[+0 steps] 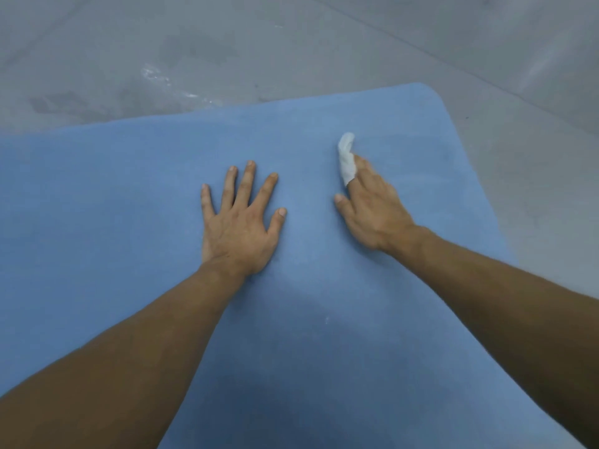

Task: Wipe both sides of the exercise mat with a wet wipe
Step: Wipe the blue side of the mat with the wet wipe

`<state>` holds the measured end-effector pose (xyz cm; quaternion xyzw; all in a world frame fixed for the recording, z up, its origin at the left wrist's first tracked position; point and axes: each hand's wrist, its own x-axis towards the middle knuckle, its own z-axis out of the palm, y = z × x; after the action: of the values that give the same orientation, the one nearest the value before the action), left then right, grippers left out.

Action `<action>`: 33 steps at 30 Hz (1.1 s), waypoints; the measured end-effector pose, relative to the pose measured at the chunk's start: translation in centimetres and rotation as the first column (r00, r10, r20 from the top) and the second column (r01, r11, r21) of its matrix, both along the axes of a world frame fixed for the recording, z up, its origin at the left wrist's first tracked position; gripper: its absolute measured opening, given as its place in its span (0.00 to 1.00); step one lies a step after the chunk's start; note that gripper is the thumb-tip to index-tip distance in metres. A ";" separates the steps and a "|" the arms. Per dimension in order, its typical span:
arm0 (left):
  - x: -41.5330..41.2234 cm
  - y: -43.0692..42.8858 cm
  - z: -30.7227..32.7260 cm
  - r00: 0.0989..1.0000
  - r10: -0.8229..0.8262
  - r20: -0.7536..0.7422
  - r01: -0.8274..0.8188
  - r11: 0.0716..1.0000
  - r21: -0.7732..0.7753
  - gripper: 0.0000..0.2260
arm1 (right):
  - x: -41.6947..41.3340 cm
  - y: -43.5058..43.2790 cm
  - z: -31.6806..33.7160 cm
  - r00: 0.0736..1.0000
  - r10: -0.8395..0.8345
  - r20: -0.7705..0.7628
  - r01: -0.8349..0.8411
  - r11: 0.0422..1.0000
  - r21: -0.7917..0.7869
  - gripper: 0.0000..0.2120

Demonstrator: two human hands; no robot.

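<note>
The blue exercise mat point(113, 196) lies flat on a grey floor point(194, 43) and fills most of the frame. Its far edge runs across the upper middle to a rounded corner at the upper right, and it runs out of view at the left and the bottom, so its long axis cannot be read for sure. The left hand point(241, 228) rests palm down at the centre of the frame, fingers straight and spread, holding nothing; it looks to be steadying the mat. The right hand point(376, 209) sits just to the right of it, with a strip of bare mat between the two. The white wet wipe point(346, 157) is bunched over the forefinger side of this hand and pressed onto the mat. Its free end sticks out past the fingertips toward the far edge. The fingers look extended rather than curled, and the thumb lies apart from the wipe on the mat; whether two fingers nip the cloth cannot be told. The wipe points up-frame, and the right hand is the nearer one to the far edge, the right edge and the corner. Judging by that, the next stroke would most easily cover that upper-right area. The side now facing up is the one in hand; the turn-over is not yet done.
</note>
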<state>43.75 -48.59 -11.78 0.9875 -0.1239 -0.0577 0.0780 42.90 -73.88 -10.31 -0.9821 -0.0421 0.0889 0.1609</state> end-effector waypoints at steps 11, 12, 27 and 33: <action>0.7 0.3 1.8 0.977 -0.045 -0.208 0.047 0.999 0.003 0.28 | -6.9 -0.6 1.1 0.994 0.087 -0.065 -0.097 0.979 -0.182 0.39; 0.6 0.4 2.0 0.974 -0.047 -0.221 0.049 0.999 0.002 0.28 | -6.8 -1.2 1.1 0.998 -0.016 -0.054 0.006 0.984 -0.177 0.38; -7.3 5.1 2.7 0.968 -0.119 -0.220 0.121 0.993 -0.005 0.32 | -17.8 10.4 1.0 0.907 0.419 0.031 -0.415 0.905 -0.091 0.35; -9.1 8.0 3.2 0.967 -0.110 -0.230 0.111 0.994 -0.008 0.37 | -20.3 8.4 1.6 0.768 0.638 0.060 -0.621 0.764 -0.179 0.35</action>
<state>34.66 -40.63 -8.55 0.9660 -0.1687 -0.1762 0.0859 22.64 -65.44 -8.74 -0.9234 -0.3720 0.0827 0.0456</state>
